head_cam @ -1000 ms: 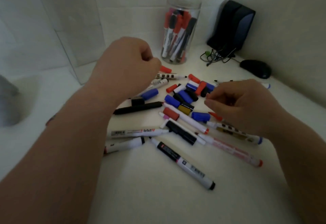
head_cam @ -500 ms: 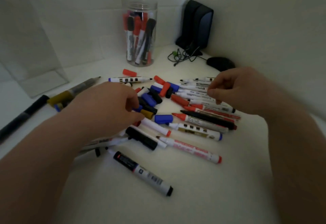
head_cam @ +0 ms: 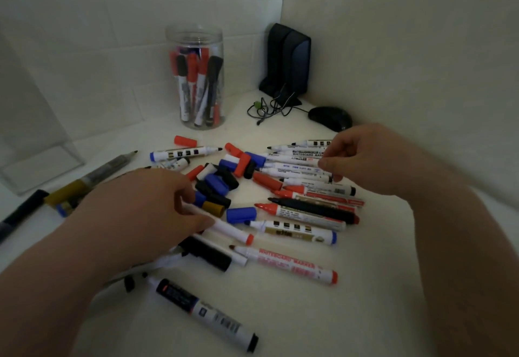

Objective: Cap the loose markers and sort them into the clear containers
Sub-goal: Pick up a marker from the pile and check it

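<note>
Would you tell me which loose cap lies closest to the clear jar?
The lone red cap just in front of the jar, beyond the blue-ended marker; the other caps sit heaped farther from it.

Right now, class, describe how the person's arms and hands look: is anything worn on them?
The left forearm and right forearm are bare, no sleeves in view. The left hand and right hand show no gloves, rings, watch or wristband.
</note>
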A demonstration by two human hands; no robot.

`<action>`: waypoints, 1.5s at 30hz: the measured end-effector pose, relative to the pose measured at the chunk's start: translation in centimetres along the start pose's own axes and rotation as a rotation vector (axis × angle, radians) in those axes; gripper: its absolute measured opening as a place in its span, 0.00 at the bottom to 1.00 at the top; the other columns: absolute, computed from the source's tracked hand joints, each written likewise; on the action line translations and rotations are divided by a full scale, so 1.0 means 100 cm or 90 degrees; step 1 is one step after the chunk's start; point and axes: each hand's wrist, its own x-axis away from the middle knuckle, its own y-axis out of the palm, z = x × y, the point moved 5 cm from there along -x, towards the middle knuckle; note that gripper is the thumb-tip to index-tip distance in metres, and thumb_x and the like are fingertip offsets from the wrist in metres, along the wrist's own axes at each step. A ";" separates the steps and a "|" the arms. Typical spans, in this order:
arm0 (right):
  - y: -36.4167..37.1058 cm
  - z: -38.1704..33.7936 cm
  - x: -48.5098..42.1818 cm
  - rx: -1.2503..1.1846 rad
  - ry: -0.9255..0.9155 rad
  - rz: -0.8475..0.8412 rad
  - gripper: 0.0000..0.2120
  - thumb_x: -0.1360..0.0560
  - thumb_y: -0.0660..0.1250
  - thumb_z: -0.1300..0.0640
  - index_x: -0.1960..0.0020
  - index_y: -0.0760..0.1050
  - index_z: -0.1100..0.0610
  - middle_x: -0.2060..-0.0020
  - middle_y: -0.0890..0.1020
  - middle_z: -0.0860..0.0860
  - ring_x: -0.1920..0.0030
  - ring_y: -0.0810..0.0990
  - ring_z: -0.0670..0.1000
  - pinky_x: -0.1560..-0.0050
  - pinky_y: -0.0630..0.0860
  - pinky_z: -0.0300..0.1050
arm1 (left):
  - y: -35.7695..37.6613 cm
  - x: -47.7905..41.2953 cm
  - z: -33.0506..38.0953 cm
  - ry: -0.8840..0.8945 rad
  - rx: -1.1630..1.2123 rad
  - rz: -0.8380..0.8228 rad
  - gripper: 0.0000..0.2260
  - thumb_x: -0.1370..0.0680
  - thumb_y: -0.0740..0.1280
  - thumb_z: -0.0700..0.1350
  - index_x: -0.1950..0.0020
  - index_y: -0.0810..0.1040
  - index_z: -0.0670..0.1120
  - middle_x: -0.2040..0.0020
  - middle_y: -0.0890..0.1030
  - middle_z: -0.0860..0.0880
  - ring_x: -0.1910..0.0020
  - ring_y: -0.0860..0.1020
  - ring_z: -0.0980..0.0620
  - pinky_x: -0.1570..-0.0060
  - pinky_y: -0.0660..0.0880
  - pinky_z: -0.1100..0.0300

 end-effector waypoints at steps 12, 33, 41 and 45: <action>0.008 -0.018 0.004 -0.005 -0.054 0.005 0.03 0.25 0.73 0.49 0.56 0.80 0.45 0.65 0.84 0.44 0.62 0.82 0.44 0.59 0.79 0.42 | -0.016 0.006 0.000 0.015 0.195 0.172 0.08 0.28 0.72 0.61 0.53 0.77 0.62 0.59 0.75 0.63 0.64 0.75 0.62 0.68 0.65 0.69; 0.067 -0.069 0.000 0.062 -0.200 0.032 0.09 0.25 0.71 0.47 0.55 0.71 0.38 0.53 0.75 0.42 0.53 0.73 0.42 0.55 0.67 0.34 | -0.013 0.005 -0.007 -0.027 0.584 0.384 0.04 0.19 0.65 0.49 0.49 0.78 0.58 0.55 0.81 0.59 0.66 0.78 0.57 0.68 0.73 0.63; 0.079 -0.072 -0.003 0.110 -0.177 -0.031 0.12 0.27 0.72 0.45 0.61 0.69 0.39 0.52 0.72 0.42 0.52 0.72 0.43 0.55 0.67 0.37 | -0.021 0.004 -0.027 -0.061 0.520 0.469 0.07 0.18 0.62 0.46 0.51 0.78 0.55 0.58 0.80 0.57 0.58 0.77 0.63 0.62 0.68 0.74; 0.077 -0.071 -0.001 0.100 -0.188 -0.043 0.07 0.27 0.72 0.42 0.56 0.74 0.40 0.53 0.72 0.40 0.51 0.72 0.43 0.52 0.68 0.39 | -0.018 0.004 -0.021 -0.059 0.505 0.444 0.10 0.18 0.63 0.46 0.56 0.76 0.59 0.60 0.79 0.59 0.59 0.76 0.66 0.63 0.66 0.72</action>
